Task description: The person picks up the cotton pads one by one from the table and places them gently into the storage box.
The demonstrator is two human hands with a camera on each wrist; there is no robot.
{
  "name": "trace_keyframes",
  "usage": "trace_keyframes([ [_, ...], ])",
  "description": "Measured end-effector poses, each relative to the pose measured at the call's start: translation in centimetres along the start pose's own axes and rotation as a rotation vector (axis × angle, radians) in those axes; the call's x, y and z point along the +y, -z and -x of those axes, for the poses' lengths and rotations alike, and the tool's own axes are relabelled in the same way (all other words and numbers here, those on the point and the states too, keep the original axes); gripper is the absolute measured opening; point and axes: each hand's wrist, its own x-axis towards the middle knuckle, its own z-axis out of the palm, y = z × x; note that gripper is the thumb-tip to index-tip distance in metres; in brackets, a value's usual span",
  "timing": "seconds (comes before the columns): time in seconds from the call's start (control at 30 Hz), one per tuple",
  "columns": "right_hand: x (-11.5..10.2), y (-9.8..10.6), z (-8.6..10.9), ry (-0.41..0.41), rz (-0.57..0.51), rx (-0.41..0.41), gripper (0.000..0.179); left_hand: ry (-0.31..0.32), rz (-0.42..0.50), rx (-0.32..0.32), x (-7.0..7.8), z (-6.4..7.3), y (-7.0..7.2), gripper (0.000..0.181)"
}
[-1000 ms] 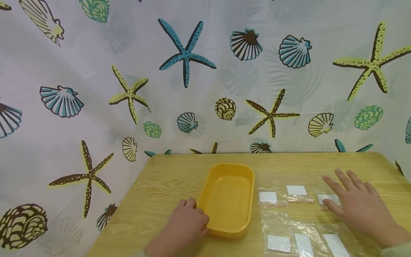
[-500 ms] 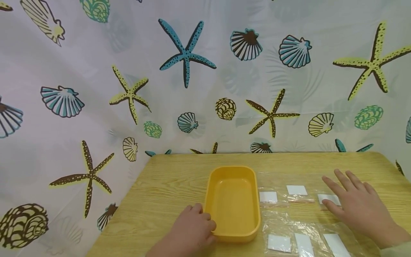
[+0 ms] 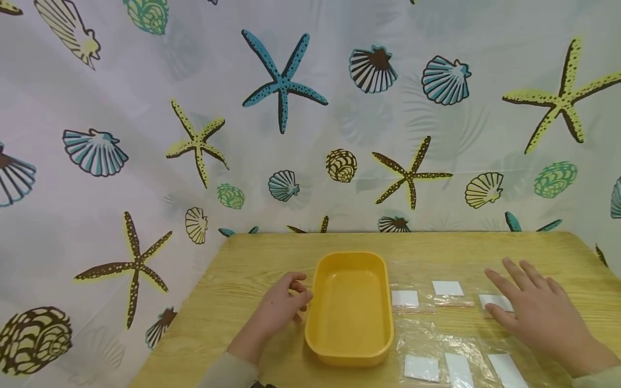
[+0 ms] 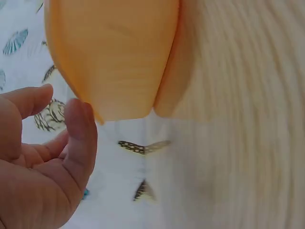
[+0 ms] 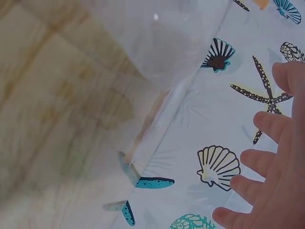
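A yellow rectangular tray (image 3: 350, 312) with rounded corners stands on the table, with nothing inside it. My left hand (image 3: 280, 306) is at its left side, fingers loosely bent and holding nothing. In the left wrist view the thumb and fingertips of that hand (image 4: 52, 157) are near the edge of the tray (image 4: 114, 57). To the right lie several clear zip bags, each with a white rectangle (image 3: 448, 288) in it. My right hand (image 3: 545, 315), fingers spread, hovers over the rightmost bag of the back row and partly covers its white rectangle (image 3: 496, 302).
The wood-grain table (image 3: 262, 258) ends at a hanging curtain (image 3: 310, 134) printed with shells and starfish. A front row of bags with white rectangles (image 3: 422, 368) lies right of the tray, partly cut off by the view's lower edge.
The tray has shifted right and turned straighter. My left hand was at its near left corner; it has since come off and moved up along the left side. My right hand stays in place.
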Motion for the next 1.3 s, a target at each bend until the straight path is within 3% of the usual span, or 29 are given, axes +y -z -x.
trace_keyframes([
  [0.1,0.1,0.0,0.0,-0.002,0.003,-0.005,0.072,0.051,0.149,-0.001,-1.1,-1.2,-0.2,0.055],
  [0.33,0.3,-0.1,-0.1,0.012,-0.007,-0.019,0.072,0.097,0.338,-0.052,-2.6,-1.9,-1.1,0.059],
  [0.73,0.2,0.0,-0.6,0.026,-0.01,-0.025,0.072,0.086,0.658,-0.101,-4.2,-2.1,-2.3,0.048],
  [1.03,0.7,-0.6,-0.6,0.029,-0.064,-0.034,0.072,0.062,0.722,-0.091,-4.4,-2.1,-3.2,0.046],
  [1.17,1.5,-0.6,-1.3,0.078,-0.088,-0.011,0.072,0.059,0.748,-0.068,-4.4,-2.0,-3.4,0.043],
  [1.3,2.7,-0.9,-1.9,0.074,-0.104,-0.035,0.071,0.058,0.755,-0.059,-4.4,-1.9,-3.3,0.043],
])
